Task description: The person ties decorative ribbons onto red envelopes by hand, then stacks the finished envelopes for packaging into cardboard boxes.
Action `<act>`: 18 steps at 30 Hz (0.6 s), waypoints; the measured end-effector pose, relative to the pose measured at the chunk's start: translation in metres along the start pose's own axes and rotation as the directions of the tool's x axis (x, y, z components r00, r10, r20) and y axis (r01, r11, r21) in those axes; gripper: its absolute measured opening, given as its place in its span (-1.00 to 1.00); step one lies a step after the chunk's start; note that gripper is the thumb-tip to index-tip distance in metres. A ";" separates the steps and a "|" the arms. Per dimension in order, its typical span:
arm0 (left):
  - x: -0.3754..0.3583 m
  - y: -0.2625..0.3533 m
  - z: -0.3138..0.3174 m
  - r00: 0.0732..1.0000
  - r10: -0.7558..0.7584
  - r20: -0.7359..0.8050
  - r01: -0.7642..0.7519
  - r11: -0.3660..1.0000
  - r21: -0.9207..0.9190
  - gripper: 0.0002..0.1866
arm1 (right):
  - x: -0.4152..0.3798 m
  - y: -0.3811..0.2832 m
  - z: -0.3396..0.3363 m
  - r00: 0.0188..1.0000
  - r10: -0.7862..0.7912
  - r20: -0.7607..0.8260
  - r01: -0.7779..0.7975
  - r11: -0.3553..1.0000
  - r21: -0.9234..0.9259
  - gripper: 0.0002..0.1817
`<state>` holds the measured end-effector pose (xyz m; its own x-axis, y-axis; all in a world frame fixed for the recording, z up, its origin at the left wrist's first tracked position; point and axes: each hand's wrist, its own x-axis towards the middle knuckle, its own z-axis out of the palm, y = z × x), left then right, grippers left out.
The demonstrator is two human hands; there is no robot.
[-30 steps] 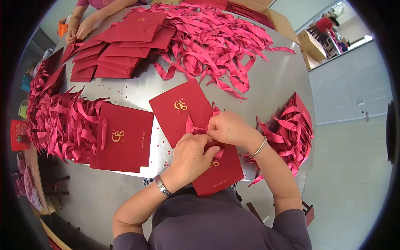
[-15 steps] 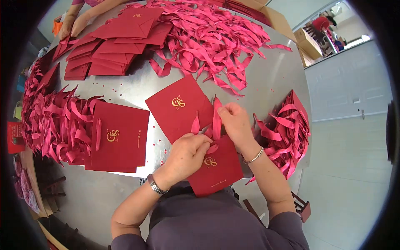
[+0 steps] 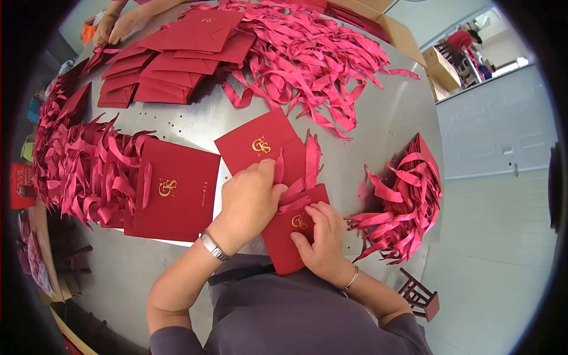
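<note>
A small red paper gift bag [image 3: 284, 245] with a gold logo lies tilted at the table's near edge, in front of my body. Pink ribbon [image 3: 290, 204] runs across its top edge. My left hand [image 3: 251, 198] is closed at the bag's upper left, pinching the ribbon; its fingertips are partly hidden. Against the bag's right side rests my right hand [image 3: 325, 239], curled over the front with thumb and fingers gripping it. Just beyond lies another red bag [image 3: 254, 139], with upright ribbon ends [image 3: 312, 157] standing near it.
At left, a row of ribboned bags [image 3: 177, 198] extends along the table [image 3: 390, 112]. Flat bags [image 3: 171, 74] are piled at the back beside a heap of loose ribbons [image 3: 307, 65]. More ribboned bags [image 3: 411, 195] stand at right. A co-worker's hands [image 3: 115, 26] work at far left.
My right hand has let go of the upright ribbon and moved down onto the bag's front. My left hand has shifted up and left. The held bag has turned slightly.
</note>
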<state>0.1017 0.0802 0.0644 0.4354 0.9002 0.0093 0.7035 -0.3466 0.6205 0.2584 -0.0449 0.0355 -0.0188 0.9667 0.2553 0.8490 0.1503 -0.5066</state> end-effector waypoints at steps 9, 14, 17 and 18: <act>0.015 -0.013 0.026 0.979 0.066 -0.193 -0.095 0.985 -0.145 -0.73 | -0.006 0.004 0.010 0.999 -0.030 0.014 0.032 0.991 -0.133 -0.37; 0.014 -0.017 0.026 0.969 0.086 -0.230 -0.125 0.979 -0.159 -0.76 | -0.003 0.001 0.006 0.997 -0.046 0.058 0.055 0.984 -0.169 -0.35; 0.005 -0.017 0.014 0.929 0.087 -0.361 -0.138 0.983 -0.119 -0.79 | -0.002 0.007 0.000 0.997 0.057 -0.054 -0.055 0.998 0.043 -0.33; 0.002 -0.020 0.013 0.926 0.117 -0.360 -0.158 0.983 -0.088 -0.78 | 0.000 0.008 -0.006 0.993 0.103 -0.064 -0.103 0.995 0.000 -0.30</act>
<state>0.0960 0.0852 0.0417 0.2827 0.8877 0.3634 0.5735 -0.4601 0.6778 0.2686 -0.0445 0.0364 0.1026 0.9618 0.2539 0.8464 0.0497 -0.5302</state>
